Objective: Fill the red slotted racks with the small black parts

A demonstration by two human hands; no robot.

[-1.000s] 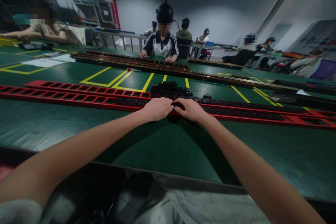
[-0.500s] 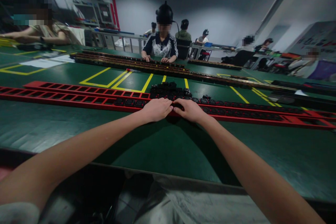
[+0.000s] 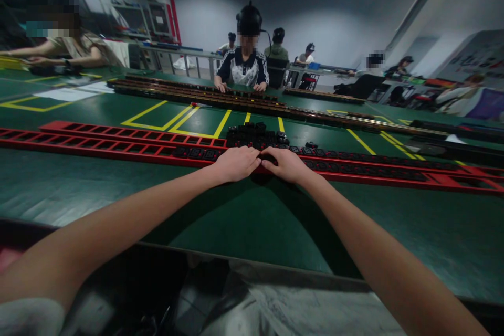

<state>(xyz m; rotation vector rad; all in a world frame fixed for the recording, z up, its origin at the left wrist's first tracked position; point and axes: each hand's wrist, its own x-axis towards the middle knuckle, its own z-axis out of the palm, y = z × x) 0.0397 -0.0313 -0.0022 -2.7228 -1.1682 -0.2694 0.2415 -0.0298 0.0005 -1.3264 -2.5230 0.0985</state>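
Two long red slotted frames [image 3: 157, 160] lie side by side across the green table. Black square pieces [image 3: 209, 154] fill slots in the middle and right of the near frame. My left hand [image 3: 238, 163] rests on this frame with its fingers bent together. Close against it, my right hand [image 3: 286, 164] curls its fingers and thumb inward at the same spot, the fingertips of both hands nearly meeting. Whatever lies under the fingertips is hidden. Just behind my hands sits a pile of loose black pieces [image 3: 255, 134].
Long dark strips [image 3: 189, 93] lie across the table farther back, in front of a co-worker [image 3: 244, 65] seated opposite. Another person [image 3: 74, 47] sits at the far left. Yellow tape lines [image 3: 220, 125] mark the green tabletop [image 3: 98, 184].
My hands stay at almost the same place on the near red frame. The view shifts slightly, and the opposite co-worker's hands are farther apart.
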